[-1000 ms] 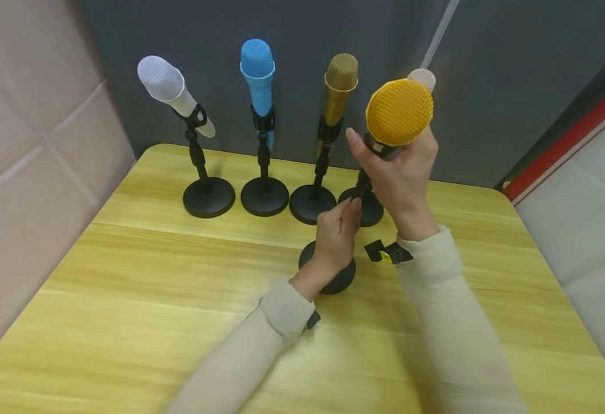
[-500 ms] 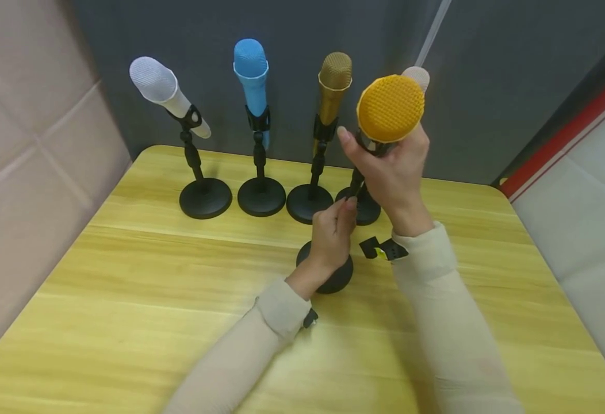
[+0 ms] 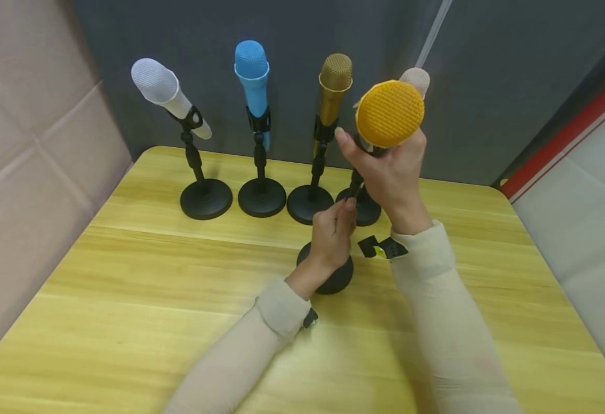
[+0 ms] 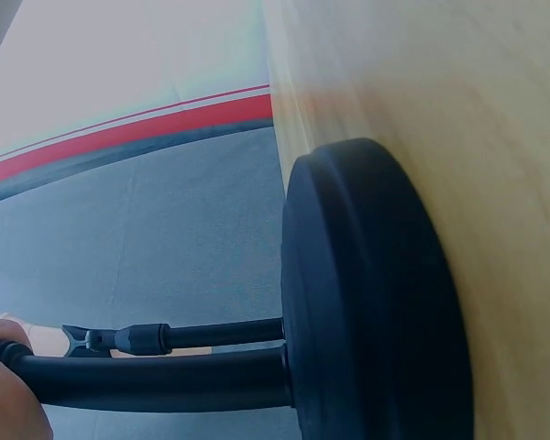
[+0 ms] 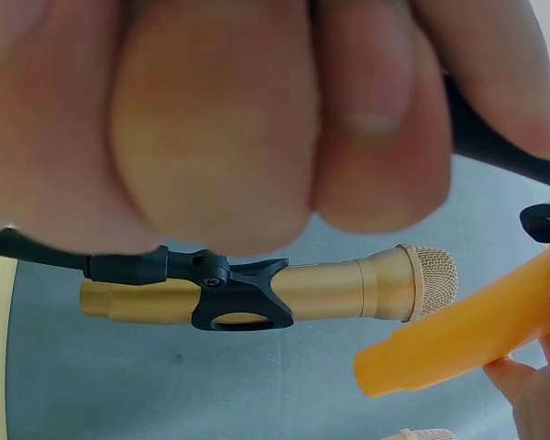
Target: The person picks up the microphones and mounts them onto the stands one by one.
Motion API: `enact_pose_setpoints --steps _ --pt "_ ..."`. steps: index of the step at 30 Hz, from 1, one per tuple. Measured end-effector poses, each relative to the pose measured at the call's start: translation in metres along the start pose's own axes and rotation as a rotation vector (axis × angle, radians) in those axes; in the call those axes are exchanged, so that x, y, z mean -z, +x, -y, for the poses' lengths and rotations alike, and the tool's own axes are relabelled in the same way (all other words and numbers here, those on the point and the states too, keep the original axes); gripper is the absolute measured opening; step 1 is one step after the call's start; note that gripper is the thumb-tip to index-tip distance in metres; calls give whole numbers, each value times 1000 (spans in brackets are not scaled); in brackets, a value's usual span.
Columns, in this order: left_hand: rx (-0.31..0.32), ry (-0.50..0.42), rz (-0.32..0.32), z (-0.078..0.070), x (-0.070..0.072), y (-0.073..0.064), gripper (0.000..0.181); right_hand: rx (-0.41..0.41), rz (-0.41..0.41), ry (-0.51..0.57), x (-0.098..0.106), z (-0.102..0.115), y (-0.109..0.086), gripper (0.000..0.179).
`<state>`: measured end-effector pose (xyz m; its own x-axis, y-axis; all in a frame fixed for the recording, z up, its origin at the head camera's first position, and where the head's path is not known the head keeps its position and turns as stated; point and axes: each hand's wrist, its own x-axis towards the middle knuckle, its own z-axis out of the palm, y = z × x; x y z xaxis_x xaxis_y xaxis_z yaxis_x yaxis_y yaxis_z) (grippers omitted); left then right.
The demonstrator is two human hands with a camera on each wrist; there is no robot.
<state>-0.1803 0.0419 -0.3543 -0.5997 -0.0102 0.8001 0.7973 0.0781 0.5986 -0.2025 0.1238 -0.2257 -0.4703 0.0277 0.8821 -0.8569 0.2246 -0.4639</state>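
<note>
My right hand [image 3: 398,181] holds a yellow microphone [image 3: 390,112] whose mesh head faces up toward me. Its orange-yellow body [image 5: 458,330] slants past a black clip [image 5: 543,222] in the right wrist view; how deep it sits there I cannot tell. Below, my left hand [image 3: 330,236] grips the pole of a black microphone stand, whose round base [image 3: 336,282] rests on the table. The left wrist view shows this pole [image 4: 165,380] and base [image 4: 376,302] close up. Left-hand fingers [image 5: 215,128] fill the top of the right wrist view.
Behind stand white [image 3: 157,83], blue [image 3: 252,75] and gold [image 3: 335,80] microphones in black stands. A pale-headed microphone [image 3: 417,77] is partly hidden behind the yellow one. A dark grey panel [image 3: 199,34] backs the wooden table [image 3: 142,299].
The yellow microphone's head has dipped slightly over the last half second, my right hand with it. My left hand keeps its grip on the stand. The head view shifted a little earlier.
</note>
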Motion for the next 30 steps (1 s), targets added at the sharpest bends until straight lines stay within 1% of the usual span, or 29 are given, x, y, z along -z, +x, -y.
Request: enact_pose_setpoints --steps 7,13,17,20,22,27,28,30 --pt "-6 12 1 0 0 0 69 45 6 151 -2 -5 5 42" --pt "-8 12 3 2 -1 0 69 99 29 193 -2 -6 6 41" --pt "-10 16 12 1 -1 0 69 114 42 196 -1 -6 7 43" --pt "-13 11 19 1 -1 0 69 107 49 180 0 -6 7 41" --pt "-14 6 18 1 -2 -1 68 95 55 168 1 -5 7 39" --pt "-8 1 8 1 -1 0 68 25 73 158 1 -1 9 33" --pt "-6 0 7 1 -1 0 68 21 76 147 1 -1 9 30" --pt "-5 -1 6 0 -1 0 69 47 73 104 1 0 9 25"
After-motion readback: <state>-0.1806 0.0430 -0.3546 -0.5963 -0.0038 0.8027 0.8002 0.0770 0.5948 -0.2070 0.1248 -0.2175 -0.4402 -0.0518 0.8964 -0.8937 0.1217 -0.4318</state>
